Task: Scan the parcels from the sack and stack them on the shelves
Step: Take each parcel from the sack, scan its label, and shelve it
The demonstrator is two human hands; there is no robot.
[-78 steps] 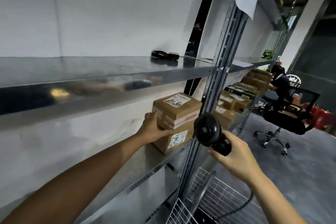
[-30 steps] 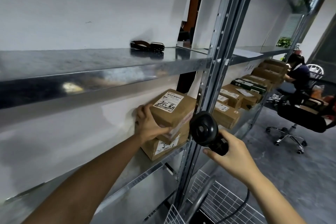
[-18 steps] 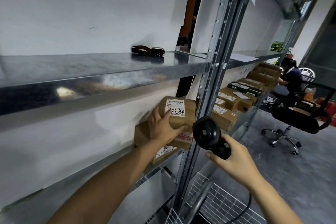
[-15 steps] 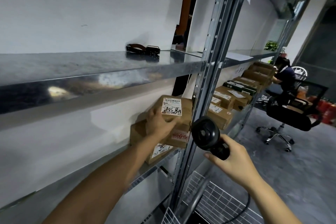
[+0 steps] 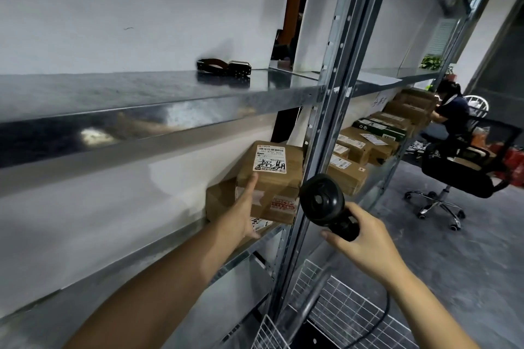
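Two brown cardboard parcels are stacked on the middle metal shelf (image 5: 158, 249). The upper parcel (image 5: 276, 178) carries a white label with black handwriting and red tape, and lies turned across the lower parcel (image 5: 219, 201). My left hand (image 5: 243, 212) rests with straight fingers against the upper parcel's left side, the forefinger pointing up its face. Right of the steel upright (image 5: 326, 127), my right hand (image 5: 365, 244) grips the black handheld scanner (image 5: 323, 201), whose cable hangs down. The sack is out of view.
More labelled parcels (image 5: 368, 144) fill the neighbouring shelf bay. A dark belt (image 5: 224, 66) lies on the upper shelf. A white wire basket (image 5: 334, 314) stands below my right hand. A seated person (image 5: 450, 116) and a black office chair (image 5: 459, 176) are at the right.
My left hand turned the upper parcel on the lower one so its label faces me, then slid to its left side with fingers straightened. The scanner hand stayed about where it was.
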